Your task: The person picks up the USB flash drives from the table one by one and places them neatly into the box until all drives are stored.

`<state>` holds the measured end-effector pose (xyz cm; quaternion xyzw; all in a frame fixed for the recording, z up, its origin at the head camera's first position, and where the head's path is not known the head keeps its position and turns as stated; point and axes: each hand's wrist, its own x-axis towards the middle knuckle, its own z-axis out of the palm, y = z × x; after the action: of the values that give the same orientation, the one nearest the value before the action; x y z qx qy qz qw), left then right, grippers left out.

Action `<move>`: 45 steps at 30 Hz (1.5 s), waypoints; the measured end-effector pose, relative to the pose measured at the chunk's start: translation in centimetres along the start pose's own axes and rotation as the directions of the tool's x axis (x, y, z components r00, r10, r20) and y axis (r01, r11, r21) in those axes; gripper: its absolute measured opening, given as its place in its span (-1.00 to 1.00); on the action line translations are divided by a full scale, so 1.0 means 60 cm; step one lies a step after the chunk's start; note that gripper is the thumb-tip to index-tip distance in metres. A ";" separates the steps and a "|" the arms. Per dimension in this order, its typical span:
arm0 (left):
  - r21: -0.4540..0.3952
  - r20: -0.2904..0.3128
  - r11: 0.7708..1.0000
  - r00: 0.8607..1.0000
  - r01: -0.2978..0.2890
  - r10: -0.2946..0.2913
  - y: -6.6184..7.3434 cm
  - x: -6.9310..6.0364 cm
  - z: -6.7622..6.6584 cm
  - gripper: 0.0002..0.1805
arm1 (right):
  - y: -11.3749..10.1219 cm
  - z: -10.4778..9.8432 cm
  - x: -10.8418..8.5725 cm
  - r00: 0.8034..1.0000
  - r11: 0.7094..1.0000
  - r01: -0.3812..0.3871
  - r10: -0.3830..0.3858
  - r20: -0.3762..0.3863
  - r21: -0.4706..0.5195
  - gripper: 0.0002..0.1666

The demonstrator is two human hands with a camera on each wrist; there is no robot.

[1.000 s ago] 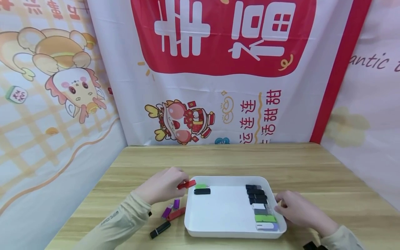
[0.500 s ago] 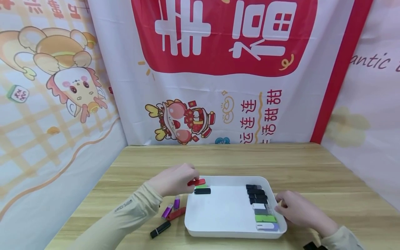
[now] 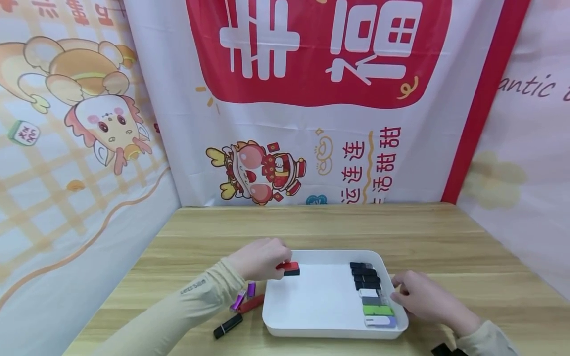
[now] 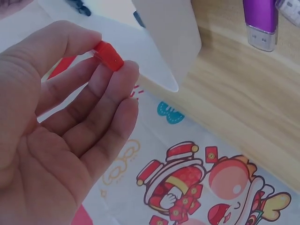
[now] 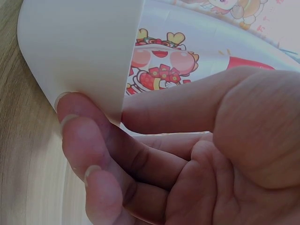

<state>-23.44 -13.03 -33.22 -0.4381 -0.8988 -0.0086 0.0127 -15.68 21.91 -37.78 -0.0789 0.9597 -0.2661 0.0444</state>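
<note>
With thumb and fingertips my left hand (image 3: 265, 259) pinches a red USB flash drive (image 3: 289, 266) above the left end of a white tray (image 3: 329, 301). The drive partly covers a black USB flash drive (image 3: 292, 272) lying in the tray; the green one there is hidden. In the left wrist view, one end of the red drive (image 4: 110, 57) sticks out between thumb and fingertips. My right hand (image 3: 420, 299) grips the tray's right side, its wall (image 5: 79, 51) between thumb and fingers in the right wrist view.
Along the tray's right side lies a column of flash drives: several black (image 3: 367, 280), then white, grey, green (image 3: 378, 311) and white-purple (image 3: 380, 322). Left of the tray, the wooden table bears two purple drives (image 3: 238, 300), a red one (image 3: 251, 303) and a black one (image 3: 228, 326).
My left hand has carried the red flash drive rightward from the tray's left rim to inside it, then slightly nearer, over the black drive. My right hand has stayed on the tray.
</note>
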 end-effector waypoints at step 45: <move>0.206 0.141 0.978 0.989 0.024 -0.054 0.009 0.038 0.059 -0.83 | 0.001 0.000 0.002 0.999 1.000 -0.016 0.016 0.030 0.022 -0.74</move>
<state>-24.47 -10.83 -36.67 -0.4162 -0.9019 0.1150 -0.0084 -15.80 21.94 -37.80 -0.0747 0.9565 -0.2752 0.0618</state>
